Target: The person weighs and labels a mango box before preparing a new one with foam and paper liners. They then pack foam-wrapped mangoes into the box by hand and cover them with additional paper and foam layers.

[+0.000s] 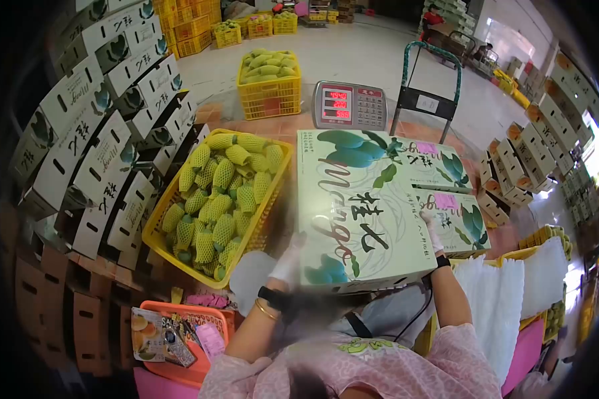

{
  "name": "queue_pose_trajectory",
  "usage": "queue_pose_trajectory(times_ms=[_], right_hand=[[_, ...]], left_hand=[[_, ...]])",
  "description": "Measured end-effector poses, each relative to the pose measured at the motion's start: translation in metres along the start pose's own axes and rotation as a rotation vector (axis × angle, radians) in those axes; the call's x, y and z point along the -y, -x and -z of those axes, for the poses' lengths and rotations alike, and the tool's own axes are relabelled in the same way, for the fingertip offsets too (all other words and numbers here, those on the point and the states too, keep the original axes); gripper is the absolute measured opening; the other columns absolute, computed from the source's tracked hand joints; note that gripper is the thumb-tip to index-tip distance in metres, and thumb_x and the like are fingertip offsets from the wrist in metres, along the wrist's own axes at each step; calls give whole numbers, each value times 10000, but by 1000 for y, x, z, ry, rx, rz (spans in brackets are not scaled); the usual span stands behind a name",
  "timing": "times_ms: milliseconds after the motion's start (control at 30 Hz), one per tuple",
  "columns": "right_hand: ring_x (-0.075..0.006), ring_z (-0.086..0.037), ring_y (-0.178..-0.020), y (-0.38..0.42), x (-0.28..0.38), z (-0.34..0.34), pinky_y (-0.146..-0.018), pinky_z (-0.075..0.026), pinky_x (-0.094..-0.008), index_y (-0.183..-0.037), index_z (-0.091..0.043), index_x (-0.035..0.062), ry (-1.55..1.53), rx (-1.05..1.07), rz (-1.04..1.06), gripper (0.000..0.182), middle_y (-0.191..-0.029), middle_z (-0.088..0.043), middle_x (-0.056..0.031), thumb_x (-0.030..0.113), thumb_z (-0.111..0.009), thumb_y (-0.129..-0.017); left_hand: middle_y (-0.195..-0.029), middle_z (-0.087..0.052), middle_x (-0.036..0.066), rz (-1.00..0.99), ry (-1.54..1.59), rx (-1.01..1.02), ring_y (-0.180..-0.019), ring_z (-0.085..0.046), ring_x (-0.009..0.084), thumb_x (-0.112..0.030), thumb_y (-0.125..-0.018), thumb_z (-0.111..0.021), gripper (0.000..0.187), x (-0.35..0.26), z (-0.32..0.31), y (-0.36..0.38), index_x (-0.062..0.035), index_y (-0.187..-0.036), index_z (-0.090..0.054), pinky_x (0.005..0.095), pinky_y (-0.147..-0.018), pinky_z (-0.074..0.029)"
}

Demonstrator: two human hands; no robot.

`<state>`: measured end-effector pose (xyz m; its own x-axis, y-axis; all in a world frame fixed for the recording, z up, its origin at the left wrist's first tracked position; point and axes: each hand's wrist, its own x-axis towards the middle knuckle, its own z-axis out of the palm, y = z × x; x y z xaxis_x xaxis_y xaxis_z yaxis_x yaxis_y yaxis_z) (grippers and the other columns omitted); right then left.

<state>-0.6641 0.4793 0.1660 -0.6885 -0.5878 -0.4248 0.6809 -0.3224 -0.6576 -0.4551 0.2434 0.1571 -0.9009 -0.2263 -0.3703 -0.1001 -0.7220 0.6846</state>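
A large pale green mango carton (363, 219), printed with green fruit and the word Mango, is held level before my body. My left hand (289, 265), in a white glove, grips its left side. Against its right side presses my right hand (433, 234), also gloved; the fingers of both hands are partly hidden by the carton. Two smaller-looking mango cartons, an upper one (439, 166) and a lower one (460, 223), sit just beyond to the right with pink labels. Left of the carton stands a yellow crate (154, 234) of mangoes (216, 209) in foam nets.
A scale (350, 105) with red digits and a hand trolley (427, 101) stand ahead. Another yellow crate (270, 98) holds fruit. Stacked cartons (106, 159) line the left. An orange basket (192, 374) sits lower left; white foam sheets (489, 299) hang lower right. People work far off.
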Motion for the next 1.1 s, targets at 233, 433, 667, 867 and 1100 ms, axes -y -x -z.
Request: queue_pose_trajectory(times_ms=[233,433,667,867,1100], right_hand=[[-174,-598,-808,-16,-14,18,-721,-494,-295,-1090,-540,35,189,-103,110,449,-970,-619,-83,374,-551,-796],[-161,-570,-866,-15,-20,30,-769,-470,-289,-1111,-537,52,99,-90,-30,440,-1011,-599,-72,375,-534,-812],[-154,-565,-882,16,-16,39,-783,-455,-270,-1158,-494,41,250,-74,-129,542,-1028,-584,-69,432,-566,-790],[-162,-545,-929,46,-32,54,-818,-422,-262,-1134,-514,22,708,-341,397,422,-1040,-581,-82,344,-503,-861],[-183,-557,-763,124,-165,31,-704,-452,-286,-875,-543,4,1110,-567,496,187,-816,-575,-111,93,-633,-738]], left_hand=[[-1007,-558,71,41,-89,-108,-887,-537,186,-461,-852,-460,484,-1,13,-12,-62,-1124,-477,333,-770,-456],[-1090,-524,65,135,-277,-210,-988,-497,165,-455,-860,-448,527,3,38,-8,-43,-1188,-449,287,-869,-399],[-1117,-518,83,150,-188,-73,-1001,-513,219,-453,-782,-594,581,-2,30,11,-66,-1181,-427,353,-849,-450],[-1225,-437,150,-6,-454,-21,-1107,-453,264,-490,-695,-666,803,-16,40,1,-55,-1290,-347,376,-926,-395],[-1291,-335,197,-384,-1753,637,-1197,-351,330,-102,-620,-622,610,-79,-12,-45,-114,-1211,-467,344,-997,-324]])
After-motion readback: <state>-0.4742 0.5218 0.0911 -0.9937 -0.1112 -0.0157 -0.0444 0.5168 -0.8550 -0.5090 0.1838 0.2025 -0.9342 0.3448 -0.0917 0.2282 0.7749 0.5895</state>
